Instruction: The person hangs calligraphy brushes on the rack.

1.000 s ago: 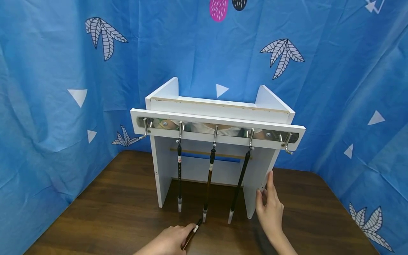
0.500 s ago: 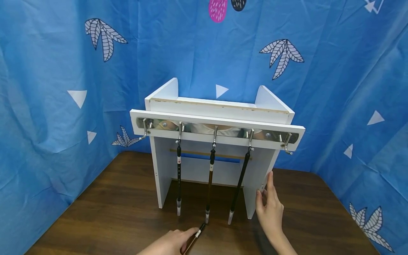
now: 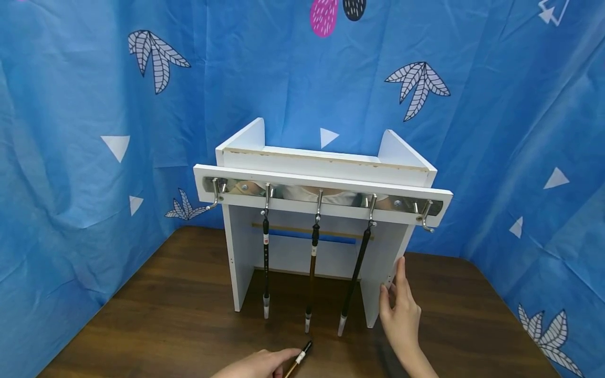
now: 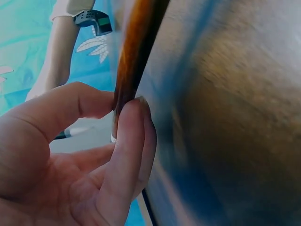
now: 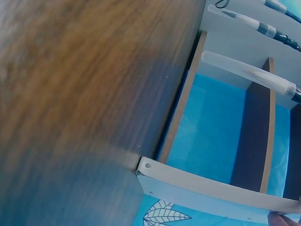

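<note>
At the bottom of the head view, my left hand [image 3: 260,364] pinches a thin brown-handled brush [image 3: 300,358] with a dark end and a white label. In the left wrist view, thumb and fingers close on its glossy handle [image 4: 134,52]; the brush tip is out of sight. Beside the white shelf unit [image 3: 326,159], my right hand [image 3: 402,317] rests against the right side panel, index finger straight. Three capped brushes hang from the hooked rail: a black one [image 3: 266,262], a brown one [image 3: 312,268] in the middle, and a dark one [image 3: 356,270].
The metal hook strip [image 3: 295,193] runs along the front rail; its far left hook [image 3: 216,193] and far right hook [image 3: 427,214] bear nothing. The unit stands on a dark wooden table [image 3: 156,304]. A blue patterned curtain [image 3: 302,79] surrounds the table.
My left hand and its brush have moved down and slightly right, away from the middle hanging brush's tip. That hanging brush has swung a little right. My right hand stays put.
</note>
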Available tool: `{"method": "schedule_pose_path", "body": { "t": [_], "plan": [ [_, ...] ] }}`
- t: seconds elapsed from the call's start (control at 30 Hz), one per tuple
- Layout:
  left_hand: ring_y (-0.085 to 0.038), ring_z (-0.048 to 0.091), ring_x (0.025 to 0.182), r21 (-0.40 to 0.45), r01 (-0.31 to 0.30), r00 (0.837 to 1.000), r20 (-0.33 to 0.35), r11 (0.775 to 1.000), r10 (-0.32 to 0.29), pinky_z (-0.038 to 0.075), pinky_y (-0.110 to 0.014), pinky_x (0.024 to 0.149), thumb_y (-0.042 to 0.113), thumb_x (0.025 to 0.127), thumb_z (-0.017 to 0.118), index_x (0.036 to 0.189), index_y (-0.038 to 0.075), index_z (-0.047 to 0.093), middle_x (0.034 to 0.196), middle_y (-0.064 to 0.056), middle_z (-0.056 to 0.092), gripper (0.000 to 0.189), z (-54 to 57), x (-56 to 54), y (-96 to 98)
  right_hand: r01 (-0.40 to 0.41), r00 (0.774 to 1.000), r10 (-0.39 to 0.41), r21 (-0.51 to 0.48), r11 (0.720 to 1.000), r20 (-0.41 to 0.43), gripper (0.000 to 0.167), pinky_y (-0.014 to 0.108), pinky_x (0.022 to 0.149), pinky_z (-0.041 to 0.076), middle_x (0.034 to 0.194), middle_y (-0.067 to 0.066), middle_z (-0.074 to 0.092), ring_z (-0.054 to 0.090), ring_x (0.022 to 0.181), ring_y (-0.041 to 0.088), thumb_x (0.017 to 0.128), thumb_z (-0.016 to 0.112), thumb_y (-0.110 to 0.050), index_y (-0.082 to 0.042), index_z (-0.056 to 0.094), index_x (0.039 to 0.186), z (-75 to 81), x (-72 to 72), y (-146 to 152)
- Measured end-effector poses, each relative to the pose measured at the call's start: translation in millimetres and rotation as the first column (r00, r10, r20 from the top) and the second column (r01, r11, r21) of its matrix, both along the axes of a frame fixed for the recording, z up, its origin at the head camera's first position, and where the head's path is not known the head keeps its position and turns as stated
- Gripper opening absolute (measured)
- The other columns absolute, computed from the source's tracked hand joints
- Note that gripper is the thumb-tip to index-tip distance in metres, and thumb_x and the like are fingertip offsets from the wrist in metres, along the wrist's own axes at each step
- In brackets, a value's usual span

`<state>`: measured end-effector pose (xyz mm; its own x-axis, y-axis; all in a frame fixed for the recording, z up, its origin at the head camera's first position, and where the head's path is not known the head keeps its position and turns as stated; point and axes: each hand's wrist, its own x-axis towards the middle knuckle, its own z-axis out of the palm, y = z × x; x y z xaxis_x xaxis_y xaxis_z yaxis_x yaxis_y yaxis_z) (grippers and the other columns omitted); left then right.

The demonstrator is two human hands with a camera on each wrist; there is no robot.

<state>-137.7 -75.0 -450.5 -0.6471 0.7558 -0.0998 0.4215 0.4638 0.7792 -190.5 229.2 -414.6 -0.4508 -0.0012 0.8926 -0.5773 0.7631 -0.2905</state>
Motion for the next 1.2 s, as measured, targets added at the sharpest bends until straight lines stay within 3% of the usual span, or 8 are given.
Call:
{"method": "schedule_pose_path", "body": {
  "t": [0.1, 0.3, 0.53, 0.7, 0.83, 1.03, 1.2],
  "plan": [
    [0.004, 0.045, 0.064, 0.037, 0.019, 1.0, -0.009, 0.999, -0.019, 0.043, -0.018, 0.06, 0.01, 0.088, 0.065, 0.13, -0.004, 0.045, 0.073, 0.015, 0.051, 0.049, 4.0, 1.5, 0.9, 0.001, 1.0, -0.001, -0.001, 1.0, 0.003, 0.091, 0.045, 0.052, 0.052, 0.137, 0.025, 0.04, 0.064, 0.075, 0.043, 0.069, 0.067, 0.022, 0.0, 0.024, 0.146, 0.5, 0.7, 0],
    [0.006, 0.041, 0.062, 0.064, 0.075, 0.989, -0.133, 0.995, -0.066, 0.042, -0.015, 0.058, 0.009, 0.089, 0.064, 0.132, -0.002, 0.045, 0.075, 0.017, 0.047, 0.048, 12.0, 5.3, 2.6, -0.011, 1.0, 0.011, -0.007, 1.0, -0.005, 0.09, 0.044, 0.052, 0.052, 0.136, 0.026, 0.041, 0.064, 0.075, 0.043, 0.069, 0.066, 0.022, 0.0, 0.024, 0.146, 1.1, 0.0, -1],
    [0.006, 0.043, 0.06, 0.146, 0.078, 0.996, -0.059, 0.986, -0.07, 0.044, -0.015, 0.058, 0.006, 0.087, 0.066, 0.135, -0.001, 0.042, 0.077, 0.016, 0.049, 0.054, 19.7, 7.0, 4.6, -0.009, 1.0, 0.009, 0.0, 1.0, 0.004, 0.089, 0.045, 0.052, 0.052, 0.138, 0.024, 0.039, 0.064, 0.076, 0.042, 0.07, 0.066, 0.02, 0.001, 0.023, 0.146, 1.9, -0.2, 1],
    [0.005, 0.048, 0.064, 0.174, 0.088, 0.994, -0.072, 0.981, -0.076, 0.046, -0.016, 0.062, 0.004, 0.085, 0.068, 0.136, -0.001, 0.041, 0.08, 0.015, 0.052, 0.058, 25.0, 8.1, 6.1, -0.009, 1.0, 0.009, 0.005, 1.0, 0.001, 0.09, 0.044, 0.051, 0.052, 0.137, 0.025, 0.04, 0.064, 0.075, 0.042, 0.07, 0.066, 0.021, 0.001, 0.023, 0.146, 1.4, 0.5, 2],
    [0.002, 0.054, 0.067, 0.221, 0.078, 0.997, -0.046, 0.972, -0.07, 0.048, -0.018, 0.066, -0.001, 0.081, 0.07, 0.137, -0.002, 0.039, 0.082, 0.012, 0.053, 0.064, 32.6, 9.5, 6.2, -0.003, 1.0, 0.003, 0.002, 1.0, 0.0, 0.089, 0.044, 0.052, 0.052, 0.138, 0.024, 0.04, 0.064, 0.076, 0.042, 0.07, 0.065, 0.021, 0.001, 0.023, 0.146, 1.7, 0.5, 2],
    [-0.001, 0.058, 0.068, 0.288, 0.052, 0.999, 0.002, 0.956, -0.055, 0.049, -0.02, 0.069, -0.006, 0.081, 0.068, 0.139, -0.006, 0.035, 0.083, 0.009, 0.054, 0.067, 43.5, 13.4, 3.8, -0.008, 1.0, 0.008, 0.0, 1.0, 0.001, 0.09, 0.044, 0.053, 0.052, 0.138, 0.024, 0.04, 0.064, 0.076, 0.042, 0.07, 0.065, 0.021, 0.0, 0.023, 0.146, 1.5, 0.2, 2],
    [-0.003, 0.059, 0.071, 0.337, -0.014, 1.0, 0.027, 0.941, 0.005, 0.049, -0.022, 0.07, -0.007, 0.082, 0.064, 0.141, 0.0, 0.036, 0.086, 0.01, 0.053, 0.066, 52.8, 18.5, 2.2, -0.015, 1.0, 0.015, 0.002, 1.0, 0.004, 0.09, 0.045, 0.053, 0.052, 0.138, 0.024, 0.04, 0.064, 0.076, 0.042, 0.07, 0.065, 0.021, 0.001, 0.023, 0.146, 0.4, -0.4, 2]
  ]
}}
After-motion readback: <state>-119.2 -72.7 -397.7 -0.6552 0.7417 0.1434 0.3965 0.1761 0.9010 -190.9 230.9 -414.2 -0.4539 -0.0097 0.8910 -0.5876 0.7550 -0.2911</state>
